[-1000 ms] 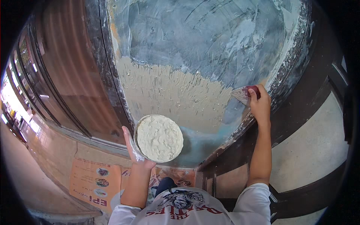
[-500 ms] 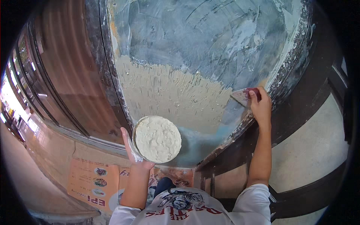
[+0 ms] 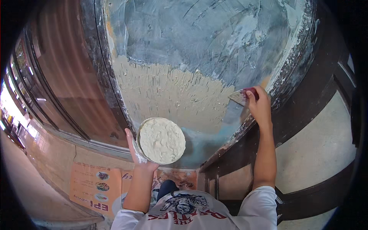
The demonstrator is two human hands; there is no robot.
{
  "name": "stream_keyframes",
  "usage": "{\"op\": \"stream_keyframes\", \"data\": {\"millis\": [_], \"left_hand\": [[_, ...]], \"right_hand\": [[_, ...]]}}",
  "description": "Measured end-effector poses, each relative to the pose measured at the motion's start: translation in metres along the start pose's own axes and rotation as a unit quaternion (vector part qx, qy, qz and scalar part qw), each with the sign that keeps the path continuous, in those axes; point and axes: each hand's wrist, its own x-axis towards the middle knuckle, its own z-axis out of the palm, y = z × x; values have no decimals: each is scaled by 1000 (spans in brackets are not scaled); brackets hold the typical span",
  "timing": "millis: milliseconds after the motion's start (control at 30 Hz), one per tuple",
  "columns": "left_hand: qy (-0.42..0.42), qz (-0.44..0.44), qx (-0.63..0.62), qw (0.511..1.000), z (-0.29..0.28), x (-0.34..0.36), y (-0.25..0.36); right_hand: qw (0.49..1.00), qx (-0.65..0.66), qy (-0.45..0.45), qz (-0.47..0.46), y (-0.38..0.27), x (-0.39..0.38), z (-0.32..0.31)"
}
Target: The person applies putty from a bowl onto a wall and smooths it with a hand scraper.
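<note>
My left hand (image 3: 140, 155) supports a round tub of off-white putty (image 3: 161, 140) from its left and underside, palm up, the fingers mostly hidden beneath it. White smears mark the palm. In my right hand (image 3: 260, 105) is a putty knife (image 3: 241, 96) with a dark red handle, gripped between thumb and fingers. Its blade lies at the right edge of a beige putty layer (image 3: 172, 96) spread over the lower part of a blue-grey wall panel (image 3: 184, 30). Bluish wall shows below that layer and to its right.
A dark, putty-smeared frame (image 3: 293, 73) borders the panel on the right, a brown wooden panel (image 3: 63, 65) stands left. Dark woodwork with pale panels (image 3: 316, 143) is at far right. An orange printed sheet (image 3: 92, 184) lies on the floor at lower left.
My right hand and the putty knife have moved slightly left and up, and the blade is turned a little. My left hand still holds the tub in nearly the same place.
</note>
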Motion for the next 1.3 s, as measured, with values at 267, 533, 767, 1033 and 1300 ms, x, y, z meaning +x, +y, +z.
{"op": "stream_keyframes", "data": {"millis": [267, 533, 767, 1033, 1300], "left_hand": [[-8, -8, -9, 1000, 4, -3, 1], [-8, -8, 27, 1000, 8, -3, 0], [-1, -1, -6, 1000, 4, -8, 3], [5, -1, -9, 1000, 7, -6, 10], [-14, -6, -3, 1000, 15, -10, 19]], "right_hand": [[999, 24, 38, 18, -11, 17, -16], [999, 8, 39, 6, -7, 17, -8], [998, 24, -50, 41, -9, 6, -6], [994, 31, 89, 48, -21, 28, -17], [1000, -17, 13, 19, -2, 9, -4]]}}
